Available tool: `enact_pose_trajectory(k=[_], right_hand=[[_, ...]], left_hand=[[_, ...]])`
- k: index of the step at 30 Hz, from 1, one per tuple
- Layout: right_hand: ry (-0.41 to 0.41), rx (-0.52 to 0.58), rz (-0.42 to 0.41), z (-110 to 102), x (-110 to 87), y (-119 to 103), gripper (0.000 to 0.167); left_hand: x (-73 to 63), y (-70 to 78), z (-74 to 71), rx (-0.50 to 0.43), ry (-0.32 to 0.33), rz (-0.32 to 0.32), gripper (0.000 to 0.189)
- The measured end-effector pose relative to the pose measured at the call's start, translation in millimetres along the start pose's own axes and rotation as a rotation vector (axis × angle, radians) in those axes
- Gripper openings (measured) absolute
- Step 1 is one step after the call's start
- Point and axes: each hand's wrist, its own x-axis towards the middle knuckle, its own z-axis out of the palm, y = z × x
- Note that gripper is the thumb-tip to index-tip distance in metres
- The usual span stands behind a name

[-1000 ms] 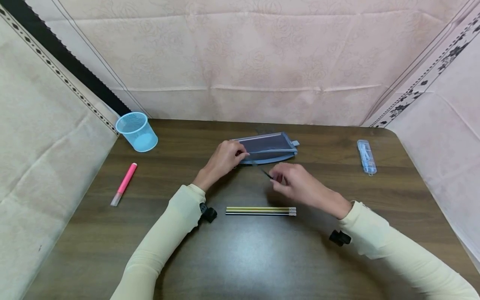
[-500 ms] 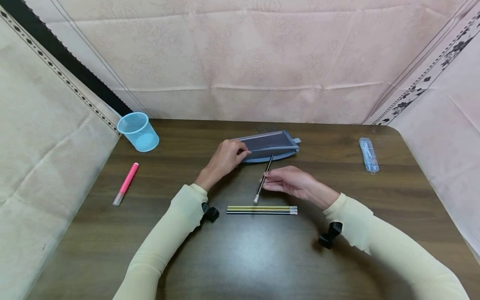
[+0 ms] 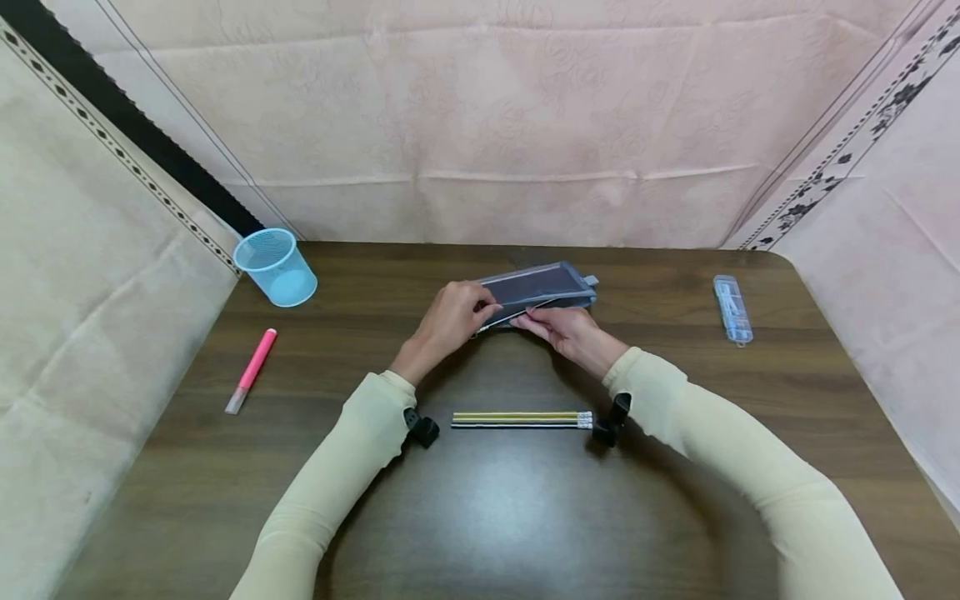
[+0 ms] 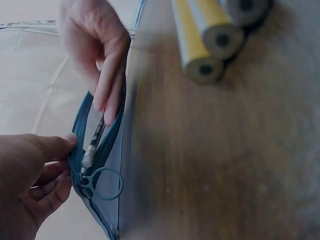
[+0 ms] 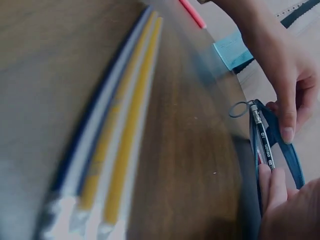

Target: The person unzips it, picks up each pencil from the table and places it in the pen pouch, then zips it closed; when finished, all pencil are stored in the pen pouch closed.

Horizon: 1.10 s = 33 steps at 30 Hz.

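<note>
A blue zipped pencil case with a see-through dark mesh top lies at the far middle of the table. At its left end my left hand pinches the edge of the unzipped opening, beside a ring-shaped zip pull. My right hand holds a dark pencil with white lettering. That pencil lies along the opening, between its two zip edges, its eraser end towards the ring pull. The fingers of my right hand cover its other end. Several pencils, yellow and dark, lie side by side nearer me.
A light-blue mesh cup stands at the back left. In front of it lies a pink marker with a clear cap. On the right is a small light-blue clear case. Cloth hangs behind and beside the table.
My right hand has turned the pencil round and moved forward and left, bringing it into the pencil case's opening. My left hand has stayed at the case's left end.
</note>
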Motion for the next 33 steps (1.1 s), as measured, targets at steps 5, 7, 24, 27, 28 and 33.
enact_pose_trajectory(k=[5, 7, 24, 27, 28, 33], right_hand=[[0.059, 0.033, -0.041, 6, 8.6, -3, 0.054], [0.071, 0.051, -0.052, 8, 12.6, -3, 0.056], [-0.063, -0.290, -0.172, 6, -23.5, 14, 0.038], [-0.181, -0.636, -0.313, -1, -37.9, 22, 0.030], [-0.217, -0.783, -0.387, -4, -42.9, 24, 0.026], [-0.380, -1.454, -0.828, -17, -66.2, 43, 0.009]], left_hand=[[-0.9, -0.9, 1.4, 0.014, -0.003, -0.009, 0.018], [-1.5, -1.3, 0.8, 0.008, -0.003, -0.013, 0.018], [-2.7, -6.1, -3.3, 0.011, 0.016, -0.004, 0.018], [-3.2, -6.6, -3.5, 0.014, 0.022, -0.001, 0.017], [-3.2, -6.7, -3.1, 0.015, 0.022, 0.001, 0.017], [-5.6, -6.7, -1.3, 0.011, 0.012, 0.003, 0.018]])
